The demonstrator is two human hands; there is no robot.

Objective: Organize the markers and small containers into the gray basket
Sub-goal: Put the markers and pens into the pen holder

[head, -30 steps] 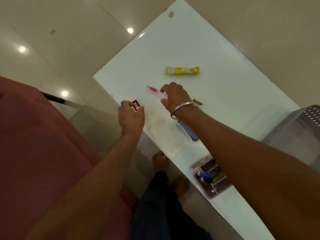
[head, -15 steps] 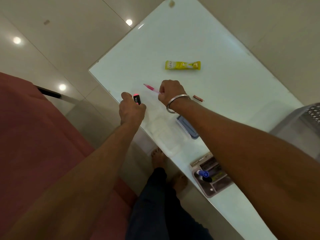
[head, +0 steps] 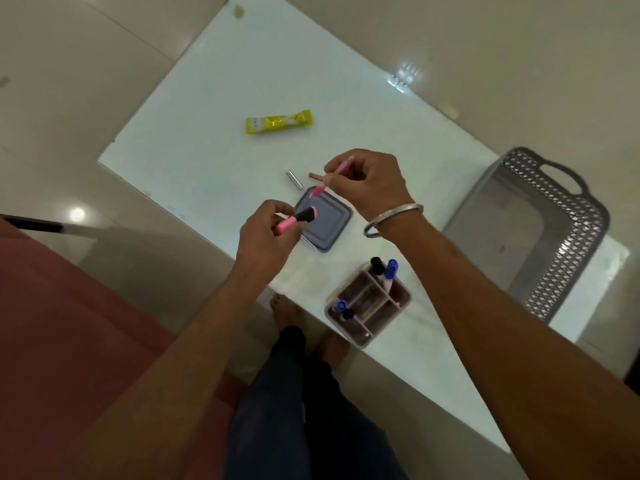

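Note:
My left hand [head: 263, 233] grips a pink highlighter [head: 297, 219] with a black cap, held above the table's near edge. My right hand [head: 369, 183] pinches a thin pink pen [head: 327, 183] just above a flat blue-grey lid [head: 323, 220]. The gray perforated basket [head: 568, 216] stands at the right edge of the white table [head: 207, 140], with nothing visible inside. A pinkish divided organizer [head: 369, 306] near the front edge holds blue-capped and black-capped markers [head: 389, 271].
A yellow sachet [head: 278, 121] lies further back on the table. A small silver tube [head: 294, 179] and a short brown stick [head: 316, 175] lie beside the lid. A reddish sofa [head: 69, 323] fills the left, and my legs stand by the table's front edge.
Both hands have lifted their pink items off the table and come toward me, now over the blue-grey lid. The view has swung right, showing more of the basket and organizer.

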